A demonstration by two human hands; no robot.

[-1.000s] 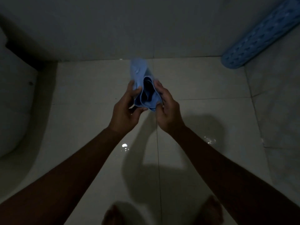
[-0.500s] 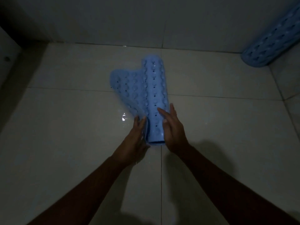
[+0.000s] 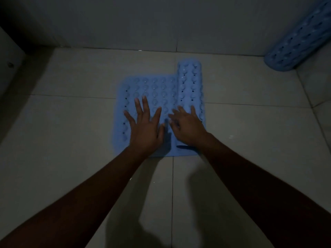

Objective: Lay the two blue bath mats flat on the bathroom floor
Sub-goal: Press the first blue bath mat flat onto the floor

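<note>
A blue bath mat (image 3: 154,90) with bumps and small holes lies on the tiled floor, its left part flat and its right part still curled into a roll (image 3: 190,83). My left hand (image 3: 145,124) presses palm-down with spread fingers on the flat part. My right hand (image 3: 188,126) rests with spread fingers against the near end of the roll. A second blue mat (image 3: 297,43), rolled up, leans in the far right corner, apart from both hands.
Pale floor tiles (image 3: 71,158) spread around the mat, with small wet glints near its front. A tiled wall (image 3: 161,24) closes the far side. A white fixture (image 3: 9,56) stands at the far left. My shadow falls on the near floor.
The mat went from a roll held in both hands to lying on the floor, unrolled leftwards. My left hand now lies flat on it; my right sits on the remaining roll.
</note>
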